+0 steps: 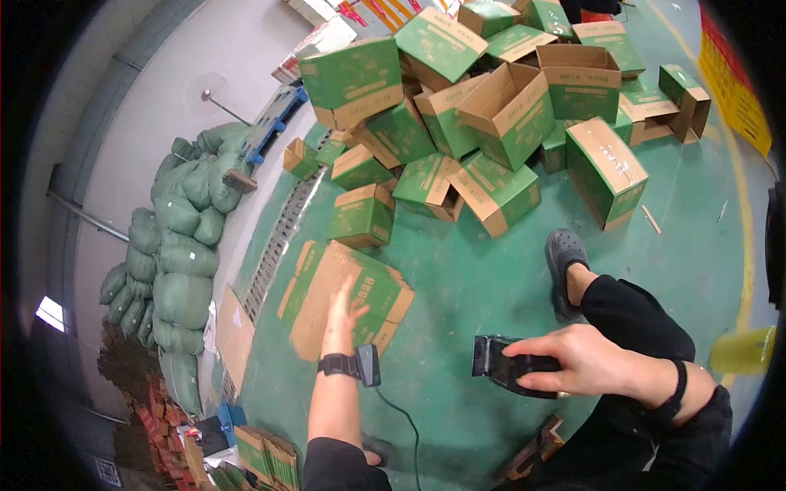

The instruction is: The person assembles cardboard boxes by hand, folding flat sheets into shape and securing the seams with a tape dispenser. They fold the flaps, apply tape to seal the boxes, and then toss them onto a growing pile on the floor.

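Observation:
My left hand [344, 311] reaches out with its fingers stretched and apart, over a stack of flattened green and brown cartons [383, 282] on the floor. Nothing shows in its fingers. A black device on a strap [366, 365] sits on that wrist, with a cable running down. My right hand [585, 358] is wrapped round a black tape dispenser [491, 360], its wide front end pointing left over the green floor. The underside of the dispenser is hidden from this view.
A heap of green and brown cartons [499, 192], some with open tops, fills the far floor. Stuffed green sacks [184, 299] line the wall at left. Yellow and red crates [737, 90] stand at far right. More flat cartons [270, 458] stand at lower left. My shoe [565, 266] is at right.

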`<state>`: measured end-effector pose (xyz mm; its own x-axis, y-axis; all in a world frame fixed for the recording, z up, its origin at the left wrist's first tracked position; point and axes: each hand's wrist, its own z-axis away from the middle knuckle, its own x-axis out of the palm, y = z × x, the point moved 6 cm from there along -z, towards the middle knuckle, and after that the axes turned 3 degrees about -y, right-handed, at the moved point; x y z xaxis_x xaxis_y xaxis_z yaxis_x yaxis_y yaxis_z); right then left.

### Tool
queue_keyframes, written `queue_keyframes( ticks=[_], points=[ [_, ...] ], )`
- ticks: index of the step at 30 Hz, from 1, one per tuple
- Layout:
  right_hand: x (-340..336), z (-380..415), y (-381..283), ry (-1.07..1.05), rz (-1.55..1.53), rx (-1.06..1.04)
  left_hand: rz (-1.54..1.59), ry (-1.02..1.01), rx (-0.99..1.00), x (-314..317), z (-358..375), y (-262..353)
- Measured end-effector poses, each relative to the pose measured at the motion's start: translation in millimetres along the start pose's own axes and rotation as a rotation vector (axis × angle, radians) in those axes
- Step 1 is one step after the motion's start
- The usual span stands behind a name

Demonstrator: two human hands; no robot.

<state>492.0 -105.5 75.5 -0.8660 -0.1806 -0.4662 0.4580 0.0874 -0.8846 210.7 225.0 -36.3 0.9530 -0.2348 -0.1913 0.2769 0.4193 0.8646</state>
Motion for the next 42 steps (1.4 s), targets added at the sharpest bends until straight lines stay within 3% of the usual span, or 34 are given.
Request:
queue_keyframes(
  ticks=[1,4,6,8,10,11,12,14,15,16,18,19,24,26,28,30,32,34,36,41,42],
  points=[
    [-3.5,0.1,4.2,-0.001,-0.085,0.06,-0.121,0.099,-0.093,-23.2,-5.3,-23.3],
    [-25.4,1.9,14.4,0.061,-0.29,0.255,-0.314,0.24,-0.031,-100.4,-48.7,-64.2],
    [-42.6,2.6,22.1,0.459,-0.495,0.116,-0.964,0.45,0.211,-143.0,-65.9,-57.9],
    [-38.9,-13.0,23.4,0.891,-0.742,0.002,-1.068,0.533,0.215,-171.2,-80.1,-64.8],
    [-29.4,6.1,66.6,0.563,-1.181,0.131,-1.167,0.573,0.248,-171.8,-91.5,-68.9],
    [-12.2,0.5,79.3,0.562,-1.479,0.137,-1.193,0.505,0.077,-165.7,-86.1,-70.0],
    [1.9,-8.9,79.8,0.812,-1.604,0.368,-1.211,0.435,-0.094,-162.9,-85.6,-79.5],
    [28.4,-26.3,83.8,0.416,-1.739,0.294,-1.275,0.47,-0.039,-160.8,-87.8,-99.3],
    [33.4,-27.3,87.6,0.247,-1.377,0.506,-1.311,0.562,0.074,-156.6,-84.4,-97.7],
    [39.7,-38.4,77.5,0.341,-1.304,0.602,-1.345,0.655,0.185,-152.2,-77.2,-96.1],
    [57.0,-41.0,76.2,0.343,-1.328,0.623,-1.34,0.648,0.175,-146.7,-66.4,-94.6],
    [53.7,-43.6,67.7,0.426,-1.343,0.589,-1.344,0.642,0.19,-143.1,-59.9,-90.3],
    [33.5,-42.2,42.8,0.404,-1.391,0.169,-1.493,0.679,0.273,-131.6,-10.9,-93.9],
    [34.8,-34.3,38.0,0.325,-1.422,0.135,-1.404,0.548,0.349,-136.0,-7.3,-97.6],
    [34.0,-26.0,34.4,0.186,-1.447,0.224,-1.299,0.245,0.306,-130.3,-10.3,-103.1],
    [37.6,-27.8,29.2,0.14,-1.491,0.19,-1.33,0.198,0.463,-88.4,2.5,-89.8],
    [32.6,-26.8,30.8,0.177,-1.443,0.153,-1.367,0.255,0.642,-70.4,23.4,-67.6],
    [24.9,-20.0,34.2,0.211,-1.467,0.153,-1.37,0.304,0.568,-44.7,15.1,-45.1],
    [18.1,-22.6,37.9,0.311,-1.497,0.12,-1.344,0.403,0.75,-25.2,-12.1,-32.4],
    [4.7,-21.3,44.8,0.351,-1.452,0.134,-1.246,0.531,0.477,-3.5,-78.0,-12.9],
    [2.4,-19.6,46.5,0.371,-1.46,0.143,-1.208,0.566,0.332,-5.3,-83.7,-10.1]
  ],
)
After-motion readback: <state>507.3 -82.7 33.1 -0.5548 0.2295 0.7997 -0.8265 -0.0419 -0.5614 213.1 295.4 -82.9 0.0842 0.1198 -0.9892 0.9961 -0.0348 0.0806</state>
